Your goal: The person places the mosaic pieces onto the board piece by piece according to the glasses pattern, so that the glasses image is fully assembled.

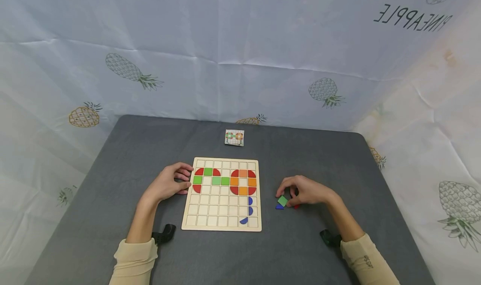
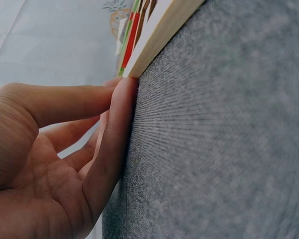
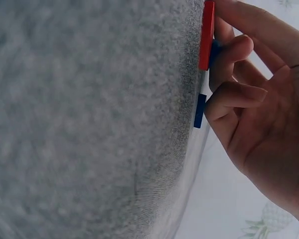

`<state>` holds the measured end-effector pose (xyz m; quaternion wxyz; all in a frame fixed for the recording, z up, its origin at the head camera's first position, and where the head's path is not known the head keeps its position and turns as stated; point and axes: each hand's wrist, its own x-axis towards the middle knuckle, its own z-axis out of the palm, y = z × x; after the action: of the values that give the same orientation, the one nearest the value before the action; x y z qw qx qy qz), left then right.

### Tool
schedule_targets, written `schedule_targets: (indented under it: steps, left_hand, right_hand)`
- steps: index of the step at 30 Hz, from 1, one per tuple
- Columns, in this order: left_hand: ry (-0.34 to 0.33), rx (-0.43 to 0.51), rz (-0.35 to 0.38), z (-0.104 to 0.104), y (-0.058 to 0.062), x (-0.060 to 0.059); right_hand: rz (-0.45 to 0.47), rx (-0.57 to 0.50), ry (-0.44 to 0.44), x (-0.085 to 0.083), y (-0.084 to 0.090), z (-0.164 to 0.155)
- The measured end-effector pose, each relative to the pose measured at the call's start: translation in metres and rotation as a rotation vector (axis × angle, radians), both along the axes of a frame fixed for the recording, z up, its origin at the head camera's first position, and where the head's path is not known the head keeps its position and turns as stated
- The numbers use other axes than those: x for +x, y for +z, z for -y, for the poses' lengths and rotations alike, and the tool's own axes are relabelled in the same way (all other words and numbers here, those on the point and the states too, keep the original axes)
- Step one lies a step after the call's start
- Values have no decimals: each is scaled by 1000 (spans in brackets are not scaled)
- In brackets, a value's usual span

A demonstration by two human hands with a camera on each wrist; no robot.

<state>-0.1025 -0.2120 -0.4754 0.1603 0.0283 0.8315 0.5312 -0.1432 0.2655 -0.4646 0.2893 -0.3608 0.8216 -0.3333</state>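
A square wooden grid board (image 1: 222, 230) lies on the grey table, bearing red, green, orange and blue tiles. At its left edge is my left hand (image 1: 168, 183); in the left wrist view, fingertips (image 2: 120, 84) touch the board's side (image 2: 157, 45). My right hand (image 1: 306, 190), right of the board, pinches a green square tile (image 1: 282, 200) between thumb and index finger. Beneath it are a blue tile (image 1: 279, 207) and a red tile (image 1: 297, 206), partly hidden by the hand. The right wrist view shows a red tile (image 3: 206, 37) and a blue tile (image 3: 200, 111) near the curled fingers.
Behind the board, a small card (image 1: 234, 137) with a printed coloured pattern lies on the grey tabletop (image 1: 300, 151). A white cloth (image 1: 225, 47) with pineapple prints hangs behind and beside the table.
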Motion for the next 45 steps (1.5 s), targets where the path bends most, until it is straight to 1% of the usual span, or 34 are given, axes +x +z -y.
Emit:
schedule_targets:
  steps: [6, 11, 16, 21, 28, 32, 35, 40, 42, 45]
  left_hand:
    - [-7, 4, -11, 1, 0, 1]
    - [-6, 1, -16, 1, 0, 1]
    - [-2, -2, -14, 0, 0, 1]
    - [-1, -2, -14, -1, 1, 1]
    - [5, -2, -2, -2, 2, 1]
    - [13, -4, 6, -1, 2, 0]
    - [6, -8, 1, 0, 2, 1]
    - [9, -10, 9, 0, 2, 1]
    - [12, -9, 15, 0, 1, 0]
    - [8, -9, 14, 0, 1, 0]
  right_hand:
    - [-18, 15, 5, -2, -1, 2]
    - [-52, 29, 4, -2, -2, 5]
    - [-75, 48, -28, -1, 1, 10]
    - [-120, 16, -55, 0, 5, 19]
    - [-215, -20, -42, -2, 15, 54]
    - [-255, -46, -28, -7, 16, 78]
    - [-263, -62, -18, -10, 16, 98]
    - [-243, -94, 7, -13, 13, 130]
    - [-245, -95, 19, -14, 12, 143]
    - [-268, -66, 37, -15, 11, 162]
